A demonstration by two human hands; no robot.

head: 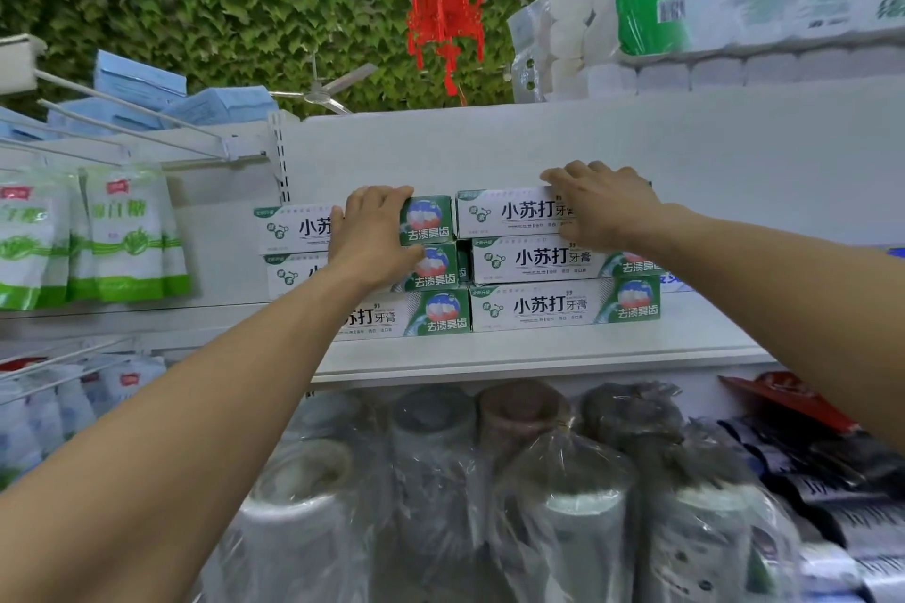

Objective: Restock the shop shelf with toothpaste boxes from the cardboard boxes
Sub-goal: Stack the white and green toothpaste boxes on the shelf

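Two stacks of white-and-green toothpaste boxes stand side by side on the white shelf (538, 353), each three high. My left hand (372, 235) lies over the top box of the left stack (426, 219), fingers curled over its top edge and thumb under it. My right hand (602, 206) grips the top box of the right stack (504, 212), fingers hooked over its upper back edge. The lower boxes (563, 306) sit flat and aligned. No cardboard box is in view.
White-and-green pouches (122, 235) hang on hooks at the left. Plastic-wrapped rolls (553, 504) fill the shelf below. Tissue roll packs (734, 29) sit on top of the unit at the right, blue packs (147, 88) at the left. A red lantern (443, 0) hangs overhead.
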